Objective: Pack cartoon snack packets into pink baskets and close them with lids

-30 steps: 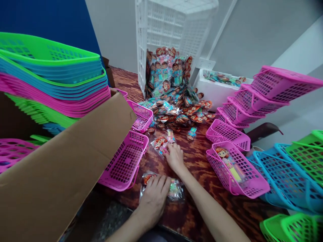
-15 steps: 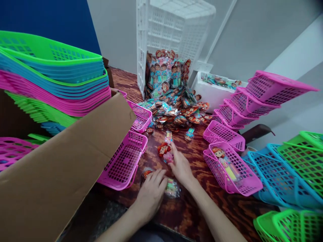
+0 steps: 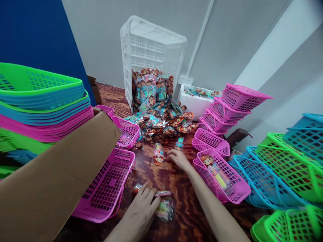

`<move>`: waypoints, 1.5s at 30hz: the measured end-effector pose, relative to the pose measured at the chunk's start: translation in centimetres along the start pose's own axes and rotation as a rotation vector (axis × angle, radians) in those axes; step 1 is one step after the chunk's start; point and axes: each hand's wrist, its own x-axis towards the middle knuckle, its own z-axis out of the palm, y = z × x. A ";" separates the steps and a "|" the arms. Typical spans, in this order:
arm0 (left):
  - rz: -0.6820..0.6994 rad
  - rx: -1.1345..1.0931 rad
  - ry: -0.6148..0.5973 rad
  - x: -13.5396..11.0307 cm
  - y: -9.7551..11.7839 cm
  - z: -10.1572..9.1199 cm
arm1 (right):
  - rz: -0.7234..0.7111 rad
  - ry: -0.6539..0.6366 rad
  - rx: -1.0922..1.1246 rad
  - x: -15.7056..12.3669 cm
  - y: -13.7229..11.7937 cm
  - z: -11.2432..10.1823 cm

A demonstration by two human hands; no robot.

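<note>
My left hand lies low in the middle, its fingers bent over several clear doll-figure packets on the table. A pink-edged packet shows on top at its fingertips; the palm hides the rest. Farther forward, my right hand is just above the table with fingers apart and nothing visible in them. To its left lies a red-haired doll packet, head toward me. Just beyond it is a blue doll packet. A pink basket right of the hand holds doll packets.
An empty-looking pink basket stands left, beside a cardboard box flap and stacked baskets. A packet heap spills from a tipped white crate. Pink baskets, blue and green baskets, and a white box are at right.
My right hand has left the red-haired packets and moved forward to the right. A pink-edged packet now shows at my left fingertips. The head view has shifted.
</note>
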 end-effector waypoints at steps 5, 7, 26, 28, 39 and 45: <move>-0.049 -0.067 -0.018 -0.4 0.0 -0.3 | 0.156 0.205 -0.252 4.3 1.9 -1.3; -0.028 -0.080 -0.030 -0.6 -0.2 0.0 | 0.134 0.182 -0.336 3.8 1.7 -0.1; 0.056 0.151 0.117 -1.3 -0.1 3.9 | -0.350 -0.141 -0.578 4.7 -3.3 0.7; 0.025 0.140 0.094 -1.3 0.0 4.3 | -0.341 -0.143 -0.555 5.5 -4.1 1.1; 0.017 0.191 0.387 -0.6 -0.3 6.4 | -0.196 -0.179 -0.414 -1.3 -4.2 1.6; 0.075 0.217 0.449 1.4 -0.9 2.7 | -0.183 -0.246 -0.046 -7.7 -5.3 4.0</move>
